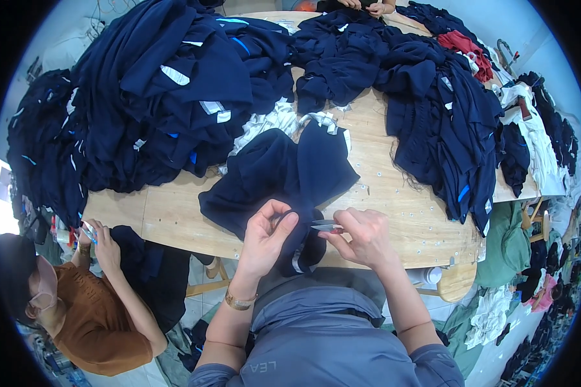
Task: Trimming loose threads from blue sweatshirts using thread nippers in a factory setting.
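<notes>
A navy garment (258, 168) lies bunched on the wooden table in front of me, its lower part hanging over the near edge. My left hand (266, 233) is closed, pinching a bit of its dark fabric between thumb and fingers. Just to the right, my right hand (365, 233) is wrapped round small thread snips (324, 224) with metal blades and a red part at the grip. The blades point left toward the pinched fabric. A gap shows between the snips and my left fingertips. Whether the blades touch the cloth I cannot tell.
Navy garments are heaped at the far left (168, 84) and right (439, 122) of the table (174, 219). White labels (271, 126) lie behind the garment. A co-worker in a brown shirt (97, 316) sits at the left; another person's hands (368, 8) show at the far edge.
</notes>
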The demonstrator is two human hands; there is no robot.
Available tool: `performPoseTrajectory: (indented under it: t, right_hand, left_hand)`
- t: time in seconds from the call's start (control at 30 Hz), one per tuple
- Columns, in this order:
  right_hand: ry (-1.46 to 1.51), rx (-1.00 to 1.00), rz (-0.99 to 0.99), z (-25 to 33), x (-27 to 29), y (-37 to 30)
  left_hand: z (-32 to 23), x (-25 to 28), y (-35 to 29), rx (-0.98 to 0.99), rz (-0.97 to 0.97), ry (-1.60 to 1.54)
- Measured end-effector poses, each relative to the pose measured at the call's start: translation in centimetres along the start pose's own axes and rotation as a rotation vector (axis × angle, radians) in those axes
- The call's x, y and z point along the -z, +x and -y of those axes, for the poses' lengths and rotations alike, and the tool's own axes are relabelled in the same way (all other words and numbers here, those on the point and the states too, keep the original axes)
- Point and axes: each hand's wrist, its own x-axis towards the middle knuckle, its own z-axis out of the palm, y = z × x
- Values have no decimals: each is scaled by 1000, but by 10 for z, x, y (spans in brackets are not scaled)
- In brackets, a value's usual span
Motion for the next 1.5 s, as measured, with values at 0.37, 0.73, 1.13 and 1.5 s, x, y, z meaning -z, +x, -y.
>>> performPoseTrajectory:
  t: [0.37, 0.73, 1.13, 1.5]
  right_hand:
    - [-30, -15, 31, 9, 1, 3]
    - [-108, 35, 36, 5, -3, 1]
    - [986, -401, -171, 12, -30, 12]
    - [1000, -553, -240, -1, -34, 11]
  left_hand:
    - [0, -2, -2, -3, 0, 49]
    - [-4, -4, -2, 2, 12, 22]
    - [0, -5, 4, 47, -48, -19]
    - [3, -5, 2, -102, -59, 170]
